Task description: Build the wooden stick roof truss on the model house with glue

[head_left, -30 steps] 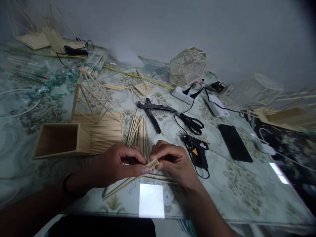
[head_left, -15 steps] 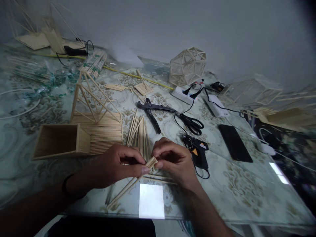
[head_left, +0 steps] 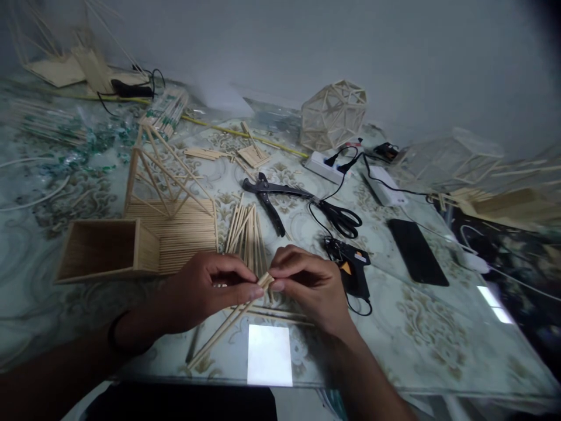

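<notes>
Thin wooden sticks (head_left: 214, 338) slant up from the table's front edge into my fingers. My left hand (head_left: 205, 289) is closed in a pinch on them near their upper ends. My right hand (head_left: 313, 286) pinches at the tips, thumb and forefinger together. The fingertips of both hands almost meet, and partly hide the ends. A loose pile of sticks (head_left: 248, 237) fans out just beyond my hands. To the right of my right hand lies a black glue gun (head_left: 358, 275). On the left, a wooden box (head_left: 148, 245) adjoins a slatted stick panel (head_left: 186, 242) with an open stick frame (head_left: 153, 169).
A black-handled cutter (head_left: 272, 204) and scissors (head_left: 344, 219) lie mid-table. A phone (head_left: 418, 251) is at the right. Behind stand a white power strip (head_left: 326, 168), its cables, and a faceted stick model (head_left: 333, 117). Wrapped stick bundles (head_left: 165, 111) are at the back left.
Both hands stay close together. The held sticks have turned a little, and my right fingertips have moved slightly left and up onto their ends.
</notes>
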Tool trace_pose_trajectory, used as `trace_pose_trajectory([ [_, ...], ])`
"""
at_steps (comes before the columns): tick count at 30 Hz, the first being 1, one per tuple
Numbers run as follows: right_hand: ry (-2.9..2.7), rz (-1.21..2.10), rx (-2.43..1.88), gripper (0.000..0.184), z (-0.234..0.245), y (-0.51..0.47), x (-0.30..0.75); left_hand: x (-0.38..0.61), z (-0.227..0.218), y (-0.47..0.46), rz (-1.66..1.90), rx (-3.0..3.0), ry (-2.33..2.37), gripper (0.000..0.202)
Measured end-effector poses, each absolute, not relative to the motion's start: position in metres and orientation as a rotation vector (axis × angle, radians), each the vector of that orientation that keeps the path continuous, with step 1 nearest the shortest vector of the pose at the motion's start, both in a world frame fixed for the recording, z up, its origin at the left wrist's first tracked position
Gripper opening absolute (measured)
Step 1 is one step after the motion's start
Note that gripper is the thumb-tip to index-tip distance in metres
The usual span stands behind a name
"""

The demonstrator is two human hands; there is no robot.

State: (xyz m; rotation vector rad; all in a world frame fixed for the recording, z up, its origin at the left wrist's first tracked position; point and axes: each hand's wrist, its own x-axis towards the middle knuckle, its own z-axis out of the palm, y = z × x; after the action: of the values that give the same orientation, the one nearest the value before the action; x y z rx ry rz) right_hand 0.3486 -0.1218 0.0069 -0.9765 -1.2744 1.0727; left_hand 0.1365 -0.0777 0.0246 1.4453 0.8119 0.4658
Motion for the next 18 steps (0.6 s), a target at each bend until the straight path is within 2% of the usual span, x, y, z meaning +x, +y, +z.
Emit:
trace_pose_trajectory([
  [18, -1.312, 1.081, -0.904, 0.009, 0.0041, -0.1230, 0.3490, 0.1350, 0.0215, -0.0785, 0.411, 1.329, 0.787, 0.021],
])
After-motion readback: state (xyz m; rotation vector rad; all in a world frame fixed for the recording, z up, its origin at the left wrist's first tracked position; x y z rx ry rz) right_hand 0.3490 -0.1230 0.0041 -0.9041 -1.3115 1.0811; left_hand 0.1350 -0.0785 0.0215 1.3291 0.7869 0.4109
